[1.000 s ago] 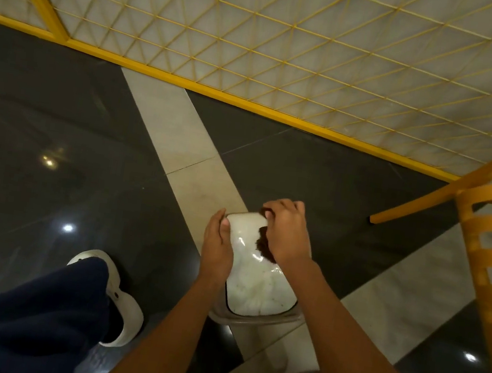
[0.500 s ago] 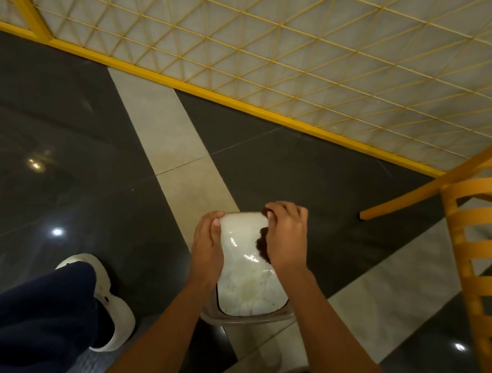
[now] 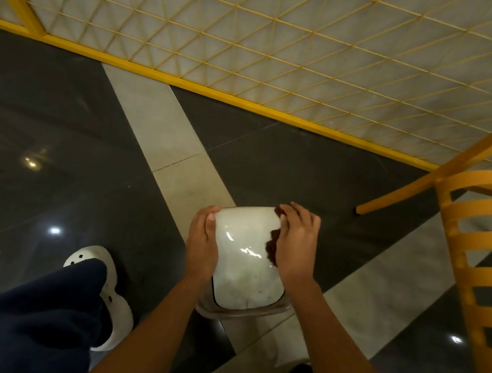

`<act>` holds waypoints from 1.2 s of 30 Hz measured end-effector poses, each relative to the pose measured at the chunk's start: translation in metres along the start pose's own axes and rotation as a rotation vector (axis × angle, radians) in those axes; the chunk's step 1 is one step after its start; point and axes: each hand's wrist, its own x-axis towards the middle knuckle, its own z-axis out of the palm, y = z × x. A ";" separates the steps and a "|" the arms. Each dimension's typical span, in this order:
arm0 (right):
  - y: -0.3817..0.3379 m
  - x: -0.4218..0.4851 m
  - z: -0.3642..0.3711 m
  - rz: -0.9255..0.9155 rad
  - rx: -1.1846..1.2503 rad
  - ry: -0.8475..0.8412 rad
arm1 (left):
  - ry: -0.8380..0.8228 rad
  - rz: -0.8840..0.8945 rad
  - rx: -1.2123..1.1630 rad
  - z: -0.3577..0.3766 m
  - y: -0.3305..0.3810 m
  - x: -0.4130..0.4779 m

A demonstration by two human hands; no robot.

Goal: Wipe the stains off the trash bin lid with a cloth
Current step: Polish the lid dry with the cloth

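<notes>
Wiping appears partway: right hand (image 3: pixel 294 247), fingers curled on the brown cloth (image 3: pixel 271 246), works the lid (image 3: pixel 244 258) at its far corner; left hand (image 3: pixel 202 243) grips its rim; near-edge smudges (image 3: pixel 242 296) await attention.

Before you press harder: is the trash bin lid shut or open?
Shut. The trash bin lid sits flat within the bin rim, no opening showing; the left hand grips its edge.
</notes>
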 end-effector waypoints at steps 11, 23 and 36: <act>0.014 -0.025 0.002 -0.295 0.147 -0.026 | 0.020 0.005 0.033 0.002 -0.008 0.003; 0.021 -0.028 0.001 -0.194 0.135 0.053 | 0.012 0.005 0.043 0.001 -0.009 0.004; 0.037 -0.052 0.007 -0.157 0.158 0.141 | 0.013 0.006 0.015 0.001 -0.007 0.002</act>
